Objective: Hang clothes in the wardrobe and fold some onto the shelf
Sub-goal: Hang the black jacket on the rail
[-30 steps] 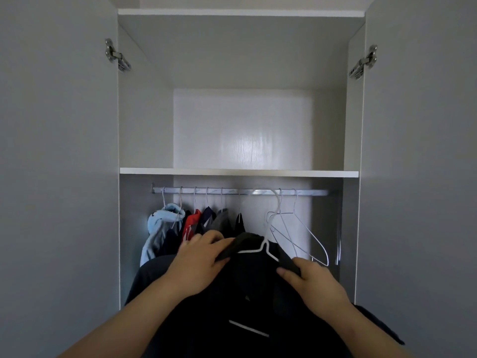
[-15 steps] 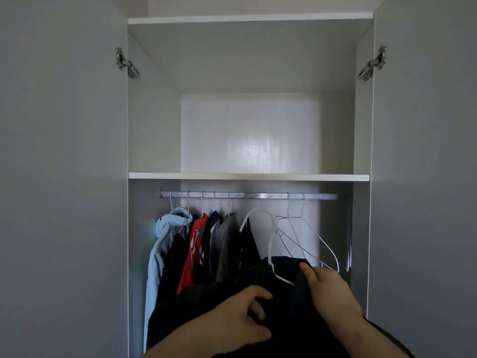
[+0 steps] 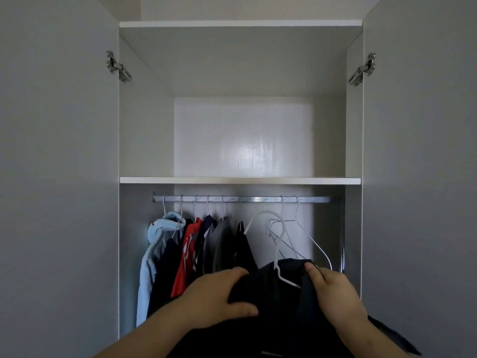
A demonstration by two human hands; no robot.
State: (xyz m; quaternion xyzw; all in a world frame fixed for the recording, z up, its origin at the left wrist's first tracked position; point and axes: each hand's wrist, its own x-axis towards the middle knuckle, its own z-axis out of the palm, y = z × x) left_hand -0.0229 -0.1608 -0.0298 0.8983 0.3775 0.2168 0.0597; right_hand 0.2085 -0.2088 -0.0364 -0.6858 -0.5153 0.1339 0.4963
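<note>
I hold a black garment (image 3: pixel 278 306) on a white hanger (image 3: pixel 280 244) in front of the open wardrobe. My left hand (image 3: pixel 216 298) grips the garment's left shoulder. My right hand (image 3: pixel 333 288) grips its right shoulder. The hanger's hook points up and sits just below the metal rail (image 3: pixel 258 199), not touching it. Several clothes hang on the rail's left half: a light blue hoodie (image 3: pixel 157 244), a red top (image 3: pixel 187 257), dark and grey pieces. The white shelf (image 3: pixel 240 180) above the rail carries nothing.
Two empty wire hangers (image 3: pixel 299 233) hang on the rail's right part, just behind my garment. Both wardrobe doors (image 3: pixel 56 177) stand wide open at left and right, with metal hinges (image 3: pixel 117 66) near the top.
The garment's hanger hook has risen from the collar to just under the rail. My left hand moved up onto the left shoulder. The view tilted down, showing more of the hung clothes.
</note>
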